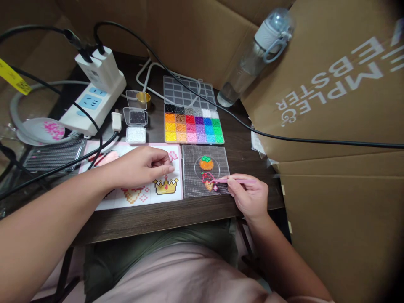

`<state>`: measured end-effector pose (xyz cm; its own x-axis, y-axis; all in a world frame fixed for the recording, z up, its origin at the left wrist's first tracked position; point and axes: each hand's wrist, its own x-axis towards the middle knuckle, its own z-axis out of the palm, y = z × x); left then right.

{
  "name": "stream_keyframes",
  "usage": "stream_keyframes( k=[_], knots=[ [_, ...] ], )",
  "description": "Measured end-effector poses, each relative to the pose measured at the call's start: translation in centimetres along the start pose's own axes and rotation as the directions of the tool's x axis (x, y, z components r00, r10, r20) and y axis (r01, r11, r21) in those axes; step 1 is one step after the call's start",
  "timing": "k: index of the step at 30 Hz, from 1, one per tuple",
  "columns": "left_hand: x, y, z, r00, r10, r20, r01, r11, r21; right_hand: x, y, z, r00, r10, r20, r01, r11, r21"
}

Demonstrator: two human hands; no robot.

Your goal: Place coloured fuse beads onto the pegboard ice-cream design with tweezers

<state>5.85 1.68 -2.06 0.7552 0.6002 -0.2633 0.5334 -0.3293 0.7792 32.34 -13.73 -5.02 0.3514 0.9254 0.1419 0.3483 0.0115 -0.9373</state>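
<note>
Pink tweezers [235, 181] are pinched in my right hand [251, 195], their tips down at a small bead design [208, 180] in red, pink and tan. This design sits on a clear pegboard [192, 185], just below an orange fruit-shaped bead design [206, 163] with green leaves. To the left, my left hand [143, 166] rests on a printed pattern sheet [167, 202], its fingers loosely curled with nothing visible in them. A crown picture [166, 186] shows on the sheet near my thumb; my left hand and forearm cover other pictures.
Behind the pegboard stands an open bead box [194, 126] with many colours. Small clear boxes [136, 135], a power strip [91, 107], a dish of pink beads [41, 130] and another pegboard [55, 155] lie left. Black cables [176, 80] cross overhead. A water bottle [252, 59] stands by the cardboard wall.
</note>
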Motion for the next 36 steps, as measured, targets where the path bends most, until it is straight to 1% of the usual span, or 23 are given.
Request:
stream_keyframes(
  k=[11, 17, 21, 24, 27, 28, 30, 32, 34, 36],
  knots=[
    [0.0, -0.1, 0.0, 1.0, 0.018, -0.007, -0.018, 1.0, 0.005, 0.0, -0.1, 0.0, 1.0, -0.025, -0.001, 0.025, 1.0, -0.003],
    [0.0, -0.2, 0.0, 1.0, 0.02, 0.0, -0.02, 1.0, 0.008, 0.0, 0.0, 0.1, 1.0, 0.001, -0.005, -0.001, 0.999, 0.032],
    [0.0, -0.4, 0.1, 1.0, 0.019, 0.004, -0.019, 1.0, 0.003, -0.3, 0.4, 0.1, 0.999, 0.009, -0.034, -0.007, 0.998, 0.067],
    [-0.1, -0.5, 0.2, 1.0, 0.018, -0.005, -0.018, 1.0, -0.005, 0.1, 0.3, -0.2, 0.998, -0.022, -0.062, 0.026, 0.998, 0.063],
    [-0.2, -0.6, 0.2, 1.0, 0.024, -0.006, -0.024, 1.0, 0.007, 2.1, -0.6, -0.6, 0.992, -0.104, -0.075, 0.108, 0.992, 0.057],
    [-0.2, -0.6, 0.2, 1.0, 0.025, -0.003, -0.025, 1.0, 0.003, 3.1, -1.1, -0.7, 0.988, -0.139, -0.064, 0.142, 0.988, 0.054],
    [-0.3, -0.6, 0.2, 1.0, 0.024, -0.014, -0.024, 1.0, 0.005, 5.4, -2.3, -0.5, 0.981, -0.196, -0.006, 0.196, 0.98, 0.022],
    [-0.3, -0.6, 0.2, 1.0, 0.018, -0.018, -0.018, 1.0, -0.011, 7.9, -3.4, 0.2, 0.97, -0.236, 0.061, 0.239, 0.97, -0.047],
    [-0.3, -0.5, 0.3, 1.0, 0.012, -0.011, -0.013, 0.999, -0.037, 10.0, -4.2, 1.6, 0.958, -0.284, 0.031, 0.285, 0.948, -0.141],
    [-0.3, -0.4, 0.3, 1.0, 0.008, 0.0, -0.008, 0.998, -0.065, 11.7, -4.4, 3.3, 0.956, -0.278, 0.098, 0.294, 0.916, -0.273]
  ],
)
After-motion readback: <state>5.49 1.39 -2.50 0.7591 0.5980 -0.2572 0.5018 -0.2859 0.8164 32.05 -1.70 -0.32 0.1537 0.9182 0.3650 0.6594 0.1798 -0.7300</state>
